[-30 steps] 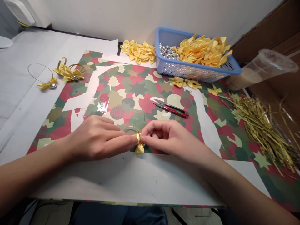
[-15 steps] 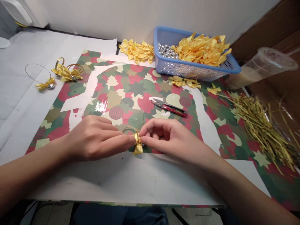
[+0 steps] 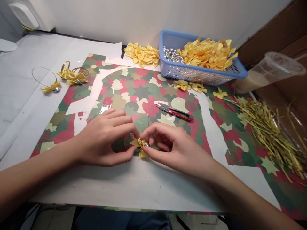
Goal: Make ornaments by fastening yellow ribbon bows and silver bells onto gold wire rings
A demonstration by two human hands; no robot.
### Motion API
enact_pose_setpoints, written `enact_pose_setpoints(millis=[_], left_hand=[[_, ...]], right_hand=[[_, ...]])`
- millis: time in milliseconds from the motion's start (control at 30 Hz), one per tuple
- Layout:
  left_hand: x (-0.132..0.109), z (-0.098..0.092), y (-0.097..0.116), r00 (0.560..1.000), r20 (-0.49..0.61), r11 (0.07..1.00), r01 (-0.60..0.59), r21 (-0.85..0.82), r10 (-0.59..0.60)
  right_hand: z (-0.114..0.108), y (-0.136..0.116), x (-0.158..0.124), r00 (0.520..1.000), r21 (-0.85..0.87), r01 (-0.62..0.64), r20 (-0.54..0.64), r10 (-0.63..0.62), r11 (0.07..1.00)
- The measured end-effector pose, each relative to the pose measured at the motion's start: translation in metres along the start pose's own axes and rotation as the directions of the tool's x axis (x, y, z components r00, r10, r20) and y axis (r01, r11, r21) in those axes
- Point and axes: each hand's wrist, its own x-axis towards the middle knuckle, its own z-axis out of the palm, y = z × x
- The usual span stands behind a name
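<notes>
At the far left of the table, one white rounded object point(image 3: 7, 45), cut off by the picture's edge, beneath one white wall-side device point(image 3: 25, 16). Next, one yellow bow with a silver bell and a wide, thin wire loop point(image 3: 49, 88), lying on white paper; just beside it, two yellow bows with gold loops point(image 3: 76, 76), touching each other. One left hand point(image 3: 107, 137), thumb and forefinger clamped on the left lobe of the bow in work point(image 3: 143, 154). This bow, one, yellow, with one silver bell point(image 3: 146, 144), sits between the two hands at the near edge of one patterned sheet point(image 3: 141, 92). Behind, one pile of yellow bows point(image 3: 142, 55), overlapping and uncountable. One right hand point(image 3: 175, 143), thumb and forefinger clamped on the same bow, beside its bell. Beyond that hand, one pair of thread snips point(image 3: 182, 115), red and black, points leftward. Two loose bows point(image 3: 189, 85) lie before one blue basket point(image 3: 192, 75), which holds many silver bells point(image 3: 173, 56) at left and a heap of yellow bows point(image 3: 208, 54) at right. Then one single bow point(image 3: 220, 93), one clear cup point(image 3: 268, 70) with pale contents, and one bundle of gold ties point(image 3: 271, 137), strands uncountable.
</notes>
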Motion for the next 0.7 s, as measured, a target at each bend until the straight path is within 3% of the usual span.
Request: enact_pose_setpoints(millis=[300, 700], left_hand=[[0.0043, 0.0015, 0.0044, 0.986, 0.076, 0.971, 0.159, -0.178, -0.148], [0.0055, 0.0035, 0.008, 0.984, 0.048, 0.958, 0.18, -0.225, -0.173]], right_hand=[[0.001, 0.0003, 0.0013, 0.999, 0.038, -0.045, -0.003, 0.045, 0.998], [0.0017, 0.0011, 0.0015, 0.996, 0.098, -0.085, -0.004, 0.086, 0.991]])
